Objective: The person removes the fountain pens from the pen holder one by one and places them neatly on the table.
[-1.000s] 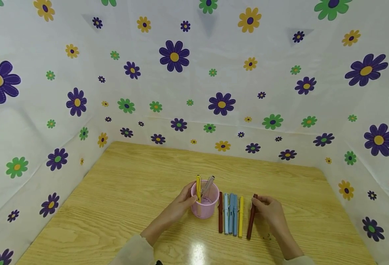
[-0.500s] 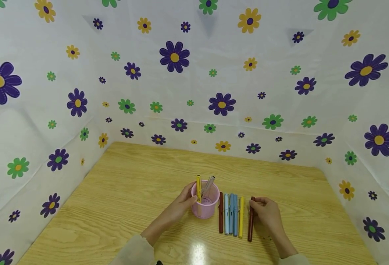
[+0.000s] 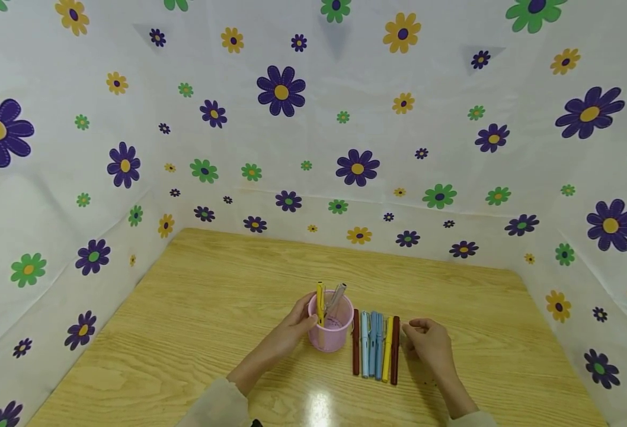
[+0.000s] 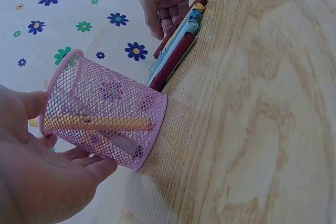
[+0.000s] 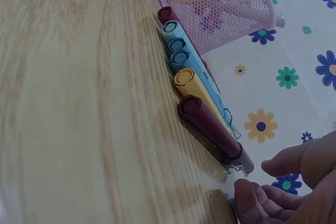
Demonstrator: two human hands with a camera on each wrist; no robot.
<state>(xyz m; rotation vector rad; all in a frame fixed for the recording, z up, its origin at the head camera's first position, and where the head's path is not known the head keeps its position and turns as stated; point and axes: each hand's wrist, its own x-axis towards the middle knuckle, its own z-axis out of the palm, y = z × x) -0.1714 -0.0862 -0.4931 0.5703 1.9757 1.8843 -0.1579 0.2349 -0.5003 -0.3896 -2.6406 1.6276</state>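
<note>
Head view: left hand [image 3: 298, 323] wraps pink mesh cup [image 3: 330, 330], likely to steady it; yellow pen [image 3: 320, 302] stands inside. Right hand [image 3: 425, 341], fingers loosely curled, holds nothing, just beside dark red pen [image 3: 394, 350], outermost in row on wooden table [image 3: 196, 308].

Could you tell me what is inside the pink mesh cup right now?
The cup holds a yellow pen and a clear one, both sticking up above the rim. The mesh and the left hand blur their lower ends, so anything else at the bottom cannot be told.
</note>
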